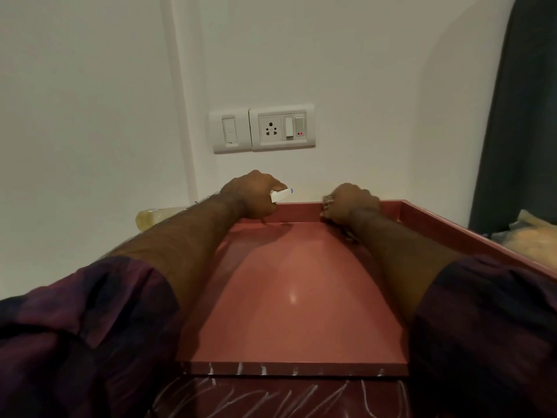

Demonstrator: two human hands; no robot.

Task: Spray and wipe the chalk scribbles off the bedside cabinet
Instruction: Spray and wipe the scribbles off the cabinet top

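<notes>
Head view. Your left hand (251,196) is curled round the head of a white spray bottle (281,195), whose blue-tipped nozzle points right. It hovers over the rear left corner of the bedside cabinet (297,312). Your right hand (351,206) lies at the raised rear rim with its fingers (327,206) bunched tight. They appear to clutch a pale cloth (349,236), of which only a scrap shows beneath the wrist. The two hands are near each other but apart. Both forearms reach forward over the glossy pink-red top, and the dark checked sleeves (90,321) are pushed up at either side.

The top surface between the arms shows a light reflection. White chalk scribbles (271,398) cross the cabinet's front face at the lower edge of the view, and short chalk ticks (262,369) mark the front lip of the top.

On the wall behind is a switch and socket plate (262,129) with one red indicator lit. A dark curtain (521,116) hangs at the right, and crumpled clear plastic (535,239) lies beside the cabinet's right rim.
</notes>
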